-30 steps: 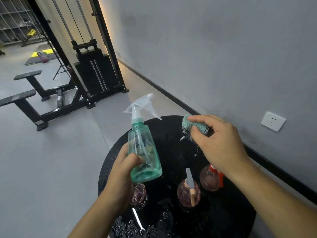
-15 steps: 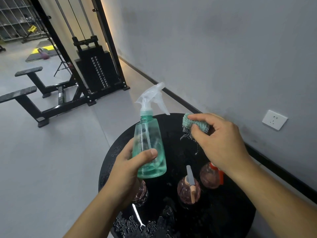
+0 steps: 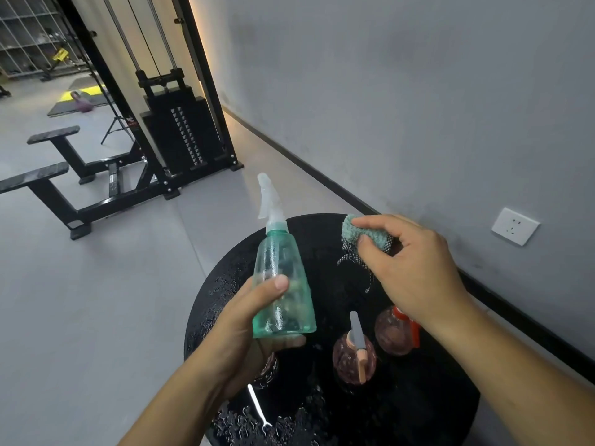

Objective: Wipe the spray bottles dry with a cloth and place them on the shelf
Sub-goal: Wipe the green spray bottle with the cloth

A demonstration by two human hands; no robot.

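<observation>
One green spray bottle (image 3: pixel 283 284) sits at the centre of the frame, held upright above the table, its clear trigger head uppermost and its body translucent. The left hand (image 3: pixel 244 329) grips it low on the body, thumb curled across the near face and the remaining fingers wrapped beneath the base. To its right, apart from the bottle and not touching it, the right hand (image 3: pixel 415 268) pinches one cloth (image 3: pixel 363 235), a teal wad with a dark mesh edge hanging loose under it, between thumb and forefinger. Below both hands is one round black table (image 3: pixel 434 407), its surface wet, with beads of water thickest along the left and lower rim. Two pink round spray bottles stand on it in the lower centre: one with a grey and peach nozzle (image 3: pixel 354 355), one further right with a red head (image 3: pixel 397 329), partly covered by the right wrist. A third pinkish object (image 3: pixel 269 365) shows under the left hand; it may be another bottle, but too little is visible to confirm. One thin white tube (image 3: pixel 256 403) lies on the table at lower centre. One white wall socket (image 3: pixel 514 225) is at the right edge, and one black cable weight machine (image 3: pixel 174 133) occupies the upper left.
</observation>
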